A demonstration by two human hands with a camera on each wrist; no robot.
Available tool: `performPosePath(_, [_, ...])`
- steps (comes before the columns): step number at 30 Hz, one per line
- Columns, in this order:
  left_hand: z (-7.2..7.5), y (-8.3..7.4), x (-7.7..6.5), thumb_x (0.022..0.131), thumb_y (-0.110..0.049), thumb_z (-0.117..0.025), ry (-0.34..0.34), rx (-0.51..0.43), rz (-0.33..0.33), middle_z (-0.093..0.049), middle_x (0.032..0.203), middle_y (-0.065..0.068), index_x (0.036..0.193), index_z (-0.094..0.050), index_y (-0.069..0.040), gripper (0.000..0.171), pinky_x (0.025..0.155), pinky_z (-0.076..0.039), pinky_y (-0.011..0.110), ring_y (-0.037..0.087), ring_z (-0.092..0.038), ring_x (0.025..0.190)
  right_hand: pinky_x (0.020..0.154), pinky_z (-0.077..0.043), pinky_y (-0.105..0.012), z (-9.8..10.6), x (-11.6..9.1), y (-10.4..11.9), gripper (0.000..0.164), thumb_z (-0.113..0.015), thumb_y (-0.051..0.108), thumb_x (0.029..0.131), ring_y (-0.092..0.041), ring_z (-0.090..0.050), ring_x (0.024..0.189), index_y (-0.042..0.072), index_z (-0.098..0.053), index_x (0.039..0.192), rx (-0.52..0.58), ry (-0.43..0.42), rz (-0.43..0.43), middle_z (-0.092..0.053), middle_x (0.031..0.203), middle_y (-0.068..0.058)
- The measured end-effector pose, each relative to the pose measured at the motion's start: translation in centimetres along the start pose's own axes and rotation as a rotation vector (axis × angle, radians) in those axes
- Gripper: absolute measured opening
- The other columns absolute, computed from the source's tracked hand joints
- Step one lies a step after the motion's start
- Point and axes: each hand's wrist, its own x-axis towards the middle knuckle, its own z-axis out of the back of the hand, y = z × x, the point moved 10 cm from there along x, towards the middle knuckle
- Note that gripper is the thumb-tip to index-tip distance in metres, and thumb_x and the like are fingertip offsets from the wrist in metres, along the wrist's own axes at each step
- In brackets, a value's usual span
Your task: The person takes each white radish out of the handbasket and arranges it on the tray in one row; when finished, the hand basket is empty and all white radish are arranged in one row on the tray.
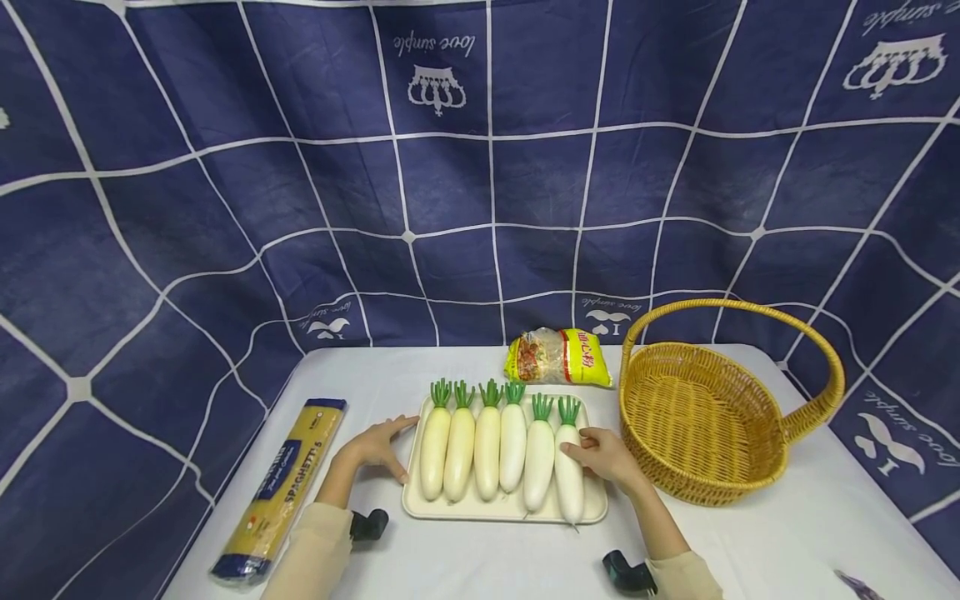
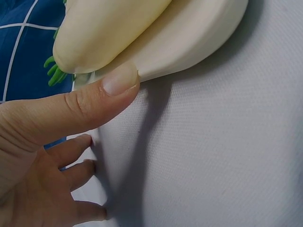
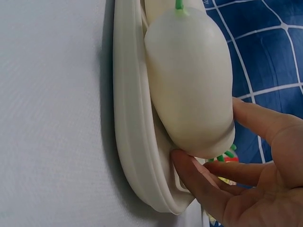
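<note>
Several white radishes with green stalk stubs lie side by side on a cream tray (image 1: 480,515); those on the left look yellower. At the row's right end, my right hand (image 1: 606,457) grips the last white radish (image 1: 567,487), thumb on one side and fingers on the other. The right wrist view shows that radish (image 3: 189,80) between thumb and fingers, above the tray rim (image 3: 129,109). My left hand (image 1: 378,446) is spread at the tray's left edge. In the left wrist view its thumb (image 2: 80,106) touches the tray rim (image 2: 199,42), close to a radish (image 2: 104,33).
A wicker basket (image 1: 697,483) with a tall handle stands to the right. Behind the tray lies a yellow food bag (image 1: 562,357). A long spaghetti pack (image 1: 281,492) lies on the left. The white table (image 1: 465,567) meets a blue checked curtain (image 1: 450,183).
</note>
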Motion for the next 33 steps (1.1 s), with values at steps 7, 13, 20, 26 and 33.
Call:
performPosePath(7, [-0.1, -0.2, 0.1, 0.047, -0.015, -0.091, 0.001, 0.000, 0.004, -0.030, 0.147, 0.027, 0.141, -0.042, -0.009, 0.106, 0.108, -0.016, 0.066, 0.051, -0.020, 0.135, 0.063, -0.057, -0.034, 0.2, -0.1, -0.1, 0.064, -0.070, 0.022, 0.084, -0.020, -0.061, 0.073, -0.021, -0.045, 0.124, -0.006, -0.009, 0.003, -0.060, 0.099, -0.024])
performPosePath(13, [-0.2, -0.2, 0.3, 0.046, -0.015, -0.091, 0.001, 0.003, 0.003, -0.030, 0.147, 0.026, 0.141, -0.043, -0.009, 0.106, 0.108, -0.016, 0.067, 0.051, -0.021, 0.135, 0.063, -0.057, -0.032, 0.2, 0.0, -0.3, 0.065, -0.070, 0.023, 0.083, -0.020, -0.061, 0.073, -0.020, -0.045, 0.124, 0.001, -0.006, -0.004, -0.060, 0.098, -0.023])
performPosePath(20, [-0.3, -0.1, -0.1, 0.047, -0.015, -0.090, 0.003, 0.001, 0.015, -0.029, 0.148, 0.026, 0.141, -0.042, -0.010, 0.107, 0.108, -0.016, 0.067, 0.050, -0.020, 0.135, 0.063, -0.057, -0.032, 0.2, -0.1, -0.5, 0.064, -0.070, 0.023, 0.083, -0.019, -0.061, 0.072, -0.020, -0.046, 0.124, 0.006, -0.006, -0.005, -0.060, 0.098, -0.022])
performPosePath(26, [-0.1, -0.3, -0.5, 0.047, -0.015, -0.090, 0.006, -0.004, 0.007, -0.029, 0.148, 0.027, 0.142, -0.041, -0.009, 0.107, 0.108, -0.014, 0.067, 0.051, -0.019, 0.135, 0.062, -0.056, -0.032, 0.1, -0.2, -0.1, 0.065, -0.070, 0.023, 0.083, -0.018, -0.061, 0.070, -0.021, -0.045, 0.123, -0.006, -0.003, 0.008, -0.061, 0.096, -0.022])
performPosePath(33, [0.2, -0.4, -0.3, 0.048, -0.016, -0.091, 0.008, -0.006, -0.020, -0.029, 0.147, 0.028, 0.141, -0.042, -0.008, 0.106, 0.107, -0.014, 0.068, 0.052, -0.019, 0.135, 0.059, -0.056, -0.031, 0.5, -0.1, 1.3, 0.063, -0.069, 0.024, 0.083, -0.018, -0.062, 0.066, -0.021, -0.047, 0.122, -0.105, -0.022, 0.054, -0.063, 0.095, -0.023])
